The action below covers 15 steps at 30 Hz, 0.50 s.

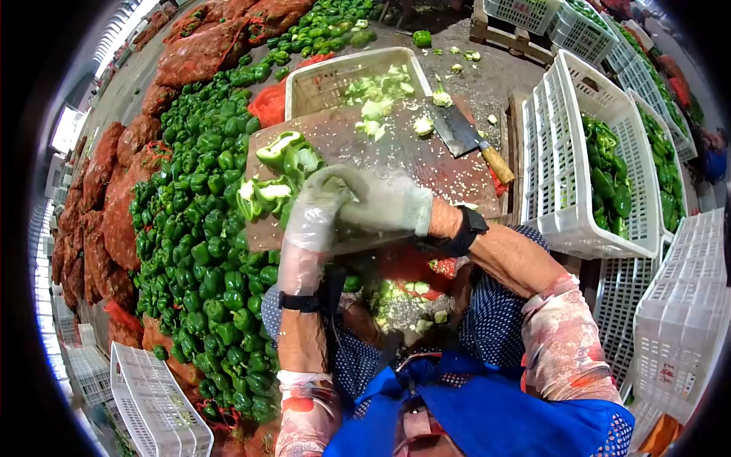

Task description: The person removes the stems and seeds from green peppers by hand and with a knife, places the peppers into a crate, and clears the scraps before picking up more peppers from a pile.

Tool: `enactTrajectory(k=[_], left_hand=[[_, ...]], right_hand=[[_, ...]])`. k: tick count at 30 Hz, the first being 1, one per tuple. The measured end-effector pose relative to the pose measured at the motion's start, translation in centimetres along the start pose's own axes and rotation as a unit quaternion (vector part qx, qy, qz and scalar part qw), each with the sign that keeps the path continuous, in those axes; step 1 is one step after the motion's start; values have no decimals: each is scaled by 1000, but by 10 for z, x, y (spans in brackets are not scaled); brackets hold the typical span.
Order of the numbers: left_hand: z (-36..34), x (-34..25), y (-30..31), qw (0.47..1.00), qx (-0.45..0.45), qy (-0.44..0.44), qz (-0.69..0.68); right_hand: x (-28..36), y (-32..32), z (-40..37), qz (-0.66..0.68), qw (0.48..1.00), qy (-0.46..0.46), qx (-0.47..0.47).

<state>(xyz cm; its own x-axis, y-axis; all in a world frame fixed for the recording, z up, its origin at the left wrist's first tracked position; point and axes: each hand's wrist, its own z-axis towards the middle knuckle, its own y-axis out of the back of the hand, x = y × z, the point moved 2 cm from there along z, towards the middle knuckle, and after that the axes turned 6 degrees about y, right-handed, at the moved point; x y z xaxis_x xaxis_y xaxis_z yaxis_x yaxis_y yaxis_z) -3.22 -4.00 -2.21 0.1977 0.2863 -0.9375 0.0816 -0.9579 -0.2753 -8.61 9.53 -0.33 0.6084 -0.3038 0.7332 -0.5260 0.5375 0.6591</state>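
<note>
Both hands are gloved and meet over the left part of a wooden cutting board (426, 164). My left hand (316, 202) is curled, its fingers against the other glove. My right hand (381, 199) reaches in from the right, fingers closed and hidden at the contact; whatever lies between the hands cannot be made out. Cut green pepper halves (285, 156) lie just beyond and left of them. A cleaver (457, 129) with a wooden handle rests at the board's right side, among scattered seeds and pepper cores (423, 126).
A white bin (299, 90) with pepper scraps stands behind the board. Whole green peppers (205, 228) are heaped at the left, beside red mesh sacks (122, 206). White crates (537, 152) with peppers stand at the right. Scraps (407, 305) lie below the board.
</note>
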Motion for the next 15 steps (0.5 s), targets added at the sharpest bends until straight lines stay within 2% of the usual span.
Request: enactTrajectory(k=[3, 4, 5, 7, 8, 9, 10, 11, 12, 13, 14, 15], left_hand=[[4, -4, 3, 987, 19, 10, 161], [-1, -9, 3, 981, -19, -45, 187], [-4, -13, 4, 995, -50, 41, 80], [-11, -31, 9, 998, -40, 16, -52], [-9, -26, 17, 971, 19, 56, -233], [-23, -39, 0, 967, -61, -3, -249], [-21, -40, 5, 965, -16, -29, -261], [-22, -35, 8, 959, 26, -49, -277], [-24, -31, 10, 960, -58, -55, -267], [-19, -28, 14, 954, -33, -55, -292], [-15, -29, 13, 957, -39, -61, -281], [-12, -29, 12, 960, -44, -67, -269]], right_hand=[[19, 19, 1, -156, 976, -75, 130], [12, 21, 4, -211, 964, -83, 141], [3, 22, 6, -245, 954, -105, 134], [-21, 26, 10, -261, 951, -114, 120], [-37, 28, 13, -271, 950, -113, 105], [-52, 30, 16, -282, 949, -108, 87], [-44, 34, 8, -329, 944, 22, -26], [-45, 37, 6, -245, 969, 20, -14], [-35, 36, 4, -146, 987, 50, -44], [-18, 38, 2, -47, 993, 78, -79], [-2, 41, 0, 9, 999, 26, -31], [5, 30, 0, 23, 996, 75, -50]])
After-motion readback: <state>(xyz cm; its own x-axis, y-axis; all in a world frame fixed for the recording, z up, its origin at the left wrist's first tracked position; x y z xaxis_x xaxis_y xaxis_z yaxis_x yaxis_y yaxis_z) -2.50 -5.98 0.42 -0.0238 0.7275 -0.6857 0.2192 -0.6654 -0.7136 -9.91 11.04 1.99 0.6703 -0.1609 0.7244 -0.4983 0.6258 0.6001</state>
